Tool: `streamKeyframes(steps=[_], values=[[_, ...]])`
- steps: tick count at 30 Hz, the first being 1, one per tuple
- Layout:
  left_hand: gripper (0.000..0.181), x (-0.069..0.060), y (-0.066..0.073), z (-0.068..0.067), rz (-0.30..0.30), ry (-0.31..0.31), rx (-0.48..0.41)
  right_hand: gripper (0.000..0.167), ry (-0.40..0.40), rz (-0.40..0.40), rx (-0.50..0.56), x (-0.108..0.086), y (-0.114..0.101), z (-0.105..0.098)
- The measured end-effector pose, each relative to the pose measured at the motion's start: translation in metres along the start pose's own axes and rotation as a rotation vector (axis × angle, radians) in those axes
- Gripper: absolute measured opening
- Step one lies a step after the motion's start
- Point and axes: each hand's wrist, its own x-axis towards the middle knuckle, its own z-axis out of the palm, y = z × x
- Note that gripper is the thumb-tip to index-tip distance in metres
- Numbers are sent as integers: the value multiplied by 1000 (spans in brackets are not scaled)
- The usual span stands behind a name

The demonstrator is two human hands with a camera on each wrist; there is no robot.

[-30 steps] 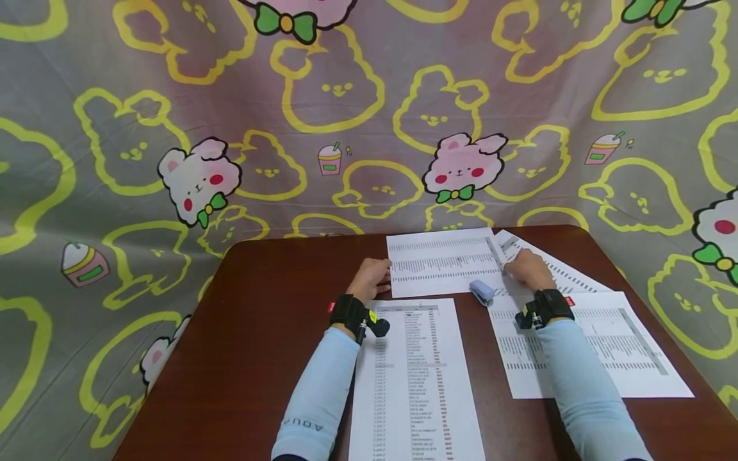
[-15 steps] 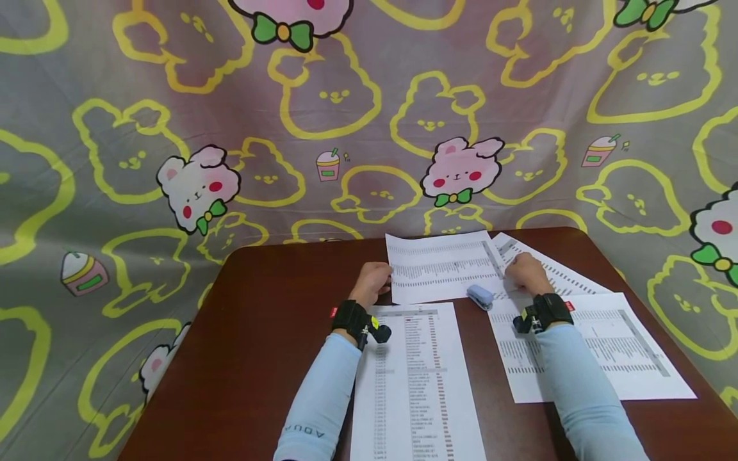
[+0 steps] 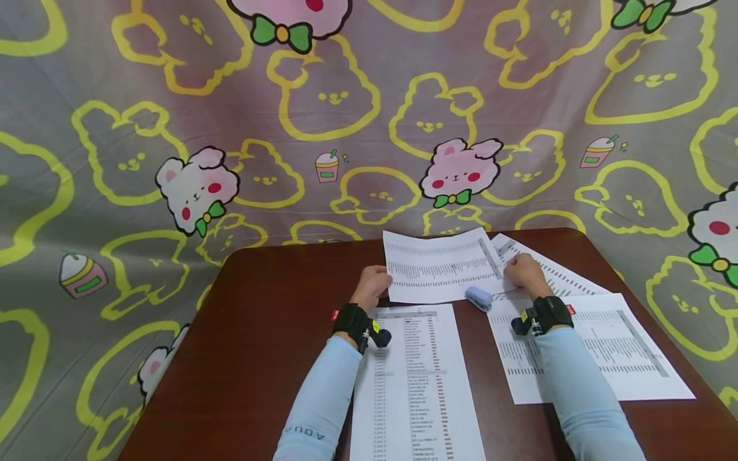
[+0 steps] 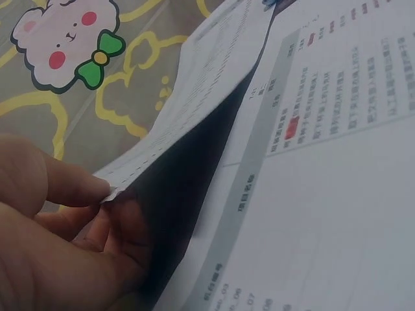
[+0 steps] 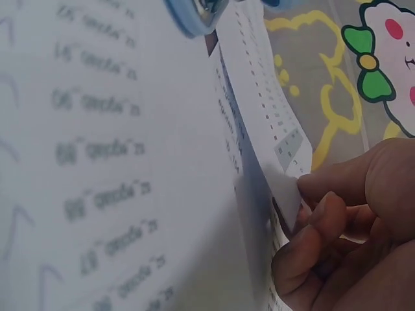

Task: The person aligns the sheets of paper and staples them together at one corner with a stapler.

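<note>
White printed sheet (image 3: 439, 266) is at the far side of the worktop (image 3: 248, 346), side edges raised: left hand (image 3: 371, 286) pinching one, right hand (image 3: 524, 272) the other (each grip is thumb against fingers, paper between). Pale blue stapler (image 3: 478, 298) at its near edge, toward the right. Long list (image 3: 415, 384) lies just in front, more pages (image 3: 614, 352) on the right.

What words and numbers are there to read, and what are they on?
"AQUA": on the left sleeve.
"项目名称": sideways, on the near middle sheet.
"_06": on that same sheet.
"_07": there too.
"egolab_91", "egolab_90", "egolab_89", "egolab_88", "egolab_87": upside down, on the sheet closest to the right wrist camera.
Too small or blurred: the other print on those sheets, the far middle sheet and the upper right sheet.
</note>
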Motion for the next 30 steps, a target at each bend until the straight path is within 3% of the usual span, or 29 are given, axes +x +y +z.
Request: streamKeyframes(steps=[8,20,30], values=[[39,-3,6,-1,10,29,6,23,13,-33,34,-2,-2,-5],[35,-6,5,-1,45,37,0,22,24,-46,89,-8,-2,-7],[35,-7,6,0,34,40,-21,20,11,-46,177,-22,-11,-8]])
